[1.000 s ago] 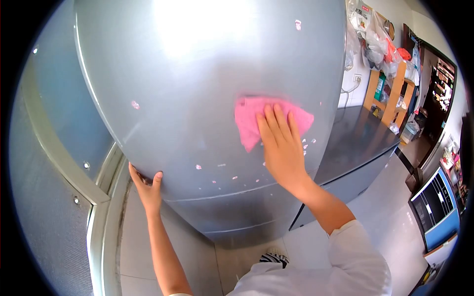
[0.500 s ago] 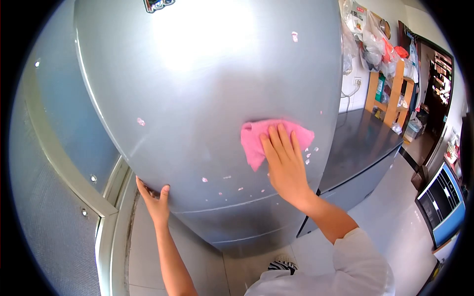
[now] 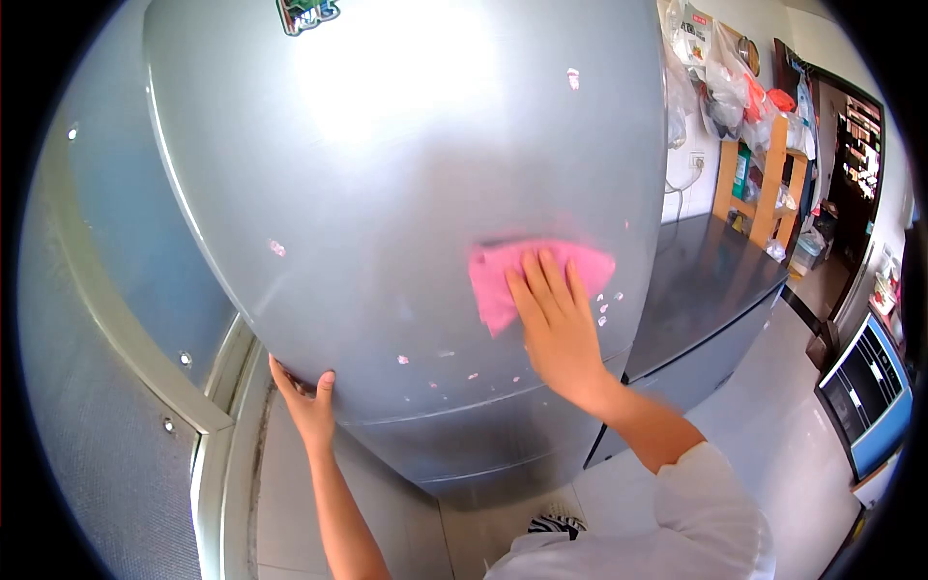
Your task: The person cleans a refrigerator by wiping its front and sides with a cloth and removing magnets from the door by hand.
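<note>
A pink cloth (image 3: 495, 280) lies flat against the silver refrigerator door (image 3: 387, 242), under my right hand (image 3: 558, 324), whose fingers are stretched out and press it to the surface. My left hand (image 3: 307, 401) rests at the door's lower left edge with thumb and fingers apart; some of its fingers are hidden behind the edge. Small pinkish-white marks (image 3: 403, 360) dot the lower part of the door, and others sit higher at the left and upper right. A green and black sticker or magnet (image 3: 307, 14) shows at the top.
Right of the refrigerator stands a dark-topped low cabinet (image 3: 710, 280). Behind it are a wooden shelf (image 3: 768, 184) and hanging plastic bags (image 3: 730, 82). A blue and black appliance (image 3: 870, 396) is at the far right. A framed glass panel (image 3: 126, 222) borders the left.
Compared with a second ago, my right hand and the cloth appear lower in view. The whole view has also shifted, bringing the green and black item in at the top. My left hand still touches the edge.
</note>
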`<action>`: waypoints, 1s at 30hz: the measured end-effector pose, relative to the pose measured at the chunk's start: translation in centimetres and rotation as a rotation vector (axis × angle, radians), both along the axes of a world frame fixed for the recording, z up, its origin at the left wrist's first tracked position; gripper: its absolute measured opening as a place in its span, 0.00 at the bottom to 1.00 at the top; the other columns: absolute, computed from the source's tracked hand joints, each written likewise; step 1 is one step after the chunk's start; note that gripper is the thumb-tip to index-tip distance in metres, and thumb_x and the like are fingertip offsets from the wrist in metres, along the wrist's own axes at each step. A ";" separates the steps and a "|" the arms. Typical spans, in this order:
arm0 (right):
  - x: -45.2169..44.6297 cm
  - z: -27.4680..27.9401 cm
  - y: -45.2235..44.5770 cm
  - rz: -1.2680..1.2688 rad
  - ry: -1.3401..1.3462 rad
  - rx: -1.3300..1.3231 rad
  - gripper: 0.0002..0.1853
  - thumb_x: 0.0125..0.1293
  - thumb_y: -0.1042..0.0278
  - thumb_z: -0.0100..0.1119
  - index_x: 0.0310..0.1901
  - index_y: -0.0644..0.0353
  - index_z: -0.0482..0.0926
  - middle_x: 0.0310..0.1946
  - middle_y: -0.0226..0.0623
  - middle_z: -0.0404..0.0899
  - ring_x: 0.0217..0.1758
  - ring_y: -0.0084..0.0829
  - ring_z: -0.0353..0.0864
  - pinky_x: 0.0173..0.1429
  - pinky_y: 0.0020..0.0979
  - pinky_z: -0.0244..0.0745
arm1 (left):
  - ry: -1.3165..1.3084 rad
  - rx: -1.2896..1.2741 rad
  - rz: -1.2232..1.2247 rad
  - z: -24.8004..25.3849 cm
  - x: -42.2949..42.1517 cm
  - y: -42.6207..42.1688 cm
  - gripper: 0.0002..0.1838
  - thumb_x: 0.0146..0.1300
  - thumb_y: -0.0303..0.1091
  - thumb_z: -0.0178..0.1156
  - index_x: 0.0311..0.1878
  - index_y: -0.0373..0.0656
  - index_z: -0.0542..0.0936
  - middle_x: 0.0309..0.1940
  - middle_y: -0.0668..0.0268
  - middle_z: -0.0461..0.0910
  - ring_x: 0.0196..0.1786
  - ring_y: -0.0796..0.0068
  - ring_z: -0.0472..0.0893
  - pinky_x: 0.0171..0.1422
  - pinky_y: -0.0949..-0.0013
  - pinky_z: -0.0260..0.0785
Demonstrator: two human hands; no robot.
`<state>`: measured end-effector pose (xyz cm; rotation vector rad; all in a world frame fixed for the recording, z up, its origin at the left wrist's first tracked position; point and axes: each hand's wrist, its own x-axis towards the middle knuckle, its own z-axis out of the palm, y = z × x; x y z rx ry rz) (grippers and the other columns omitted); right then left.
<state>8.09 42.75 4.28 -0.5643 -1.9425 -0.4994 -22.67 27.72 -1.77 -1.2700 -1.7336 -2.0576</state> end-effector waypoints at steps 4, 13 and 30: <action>0.5 -2.2 -0.2 -0.014 -0.071 -0.098 0.30 0.54 0.81 0.53 0.62 0.68 0.67 0.66 0.52 0.64 0.72 0.50 0.58 0.73 0.56 0.47 | 0.001 -0.045 0.000 0.3 0.2 -0.2 0.52 0.58 0.40 0.69 0.76 0.42 0.43 0.74 0.52 0.49 0.74 0.55 0.53 0.74 0.57 0.49; -0.8 0.8 0.1 0.019 0.065 -0.044 0.26 0.53 0.80 0.54 0.57 0.68 0.69 0.65 0.54 0.64 0.72 0.53 0.58 0.73 0.57 0.47 | 0.019 -0.043 -0.015 -0.1 -0.3 -0.3 0.51 0.59 0.39 0.68 0.76 0.43 0.43 0.73 0.51 0.49 0.73 0.54 0.56 0.72 0.57 0.53; 0.4 5.0 1.6 -0.032 0.093 0.130 0.30 0.53 0.73 0.54 0.60 0.69 0.67 0.65 0.59 0.62 0.72 0.56 0.57 0.71 0.59 0.50 | 0.029 -0.047 0.018 0.3 0.1 -0.3 0.51 0.59 0.41 0.68 0.76 0.41 0.43 0.74 0.53 0.50 0.73 0.55 0.55 0.74 0.56 0.51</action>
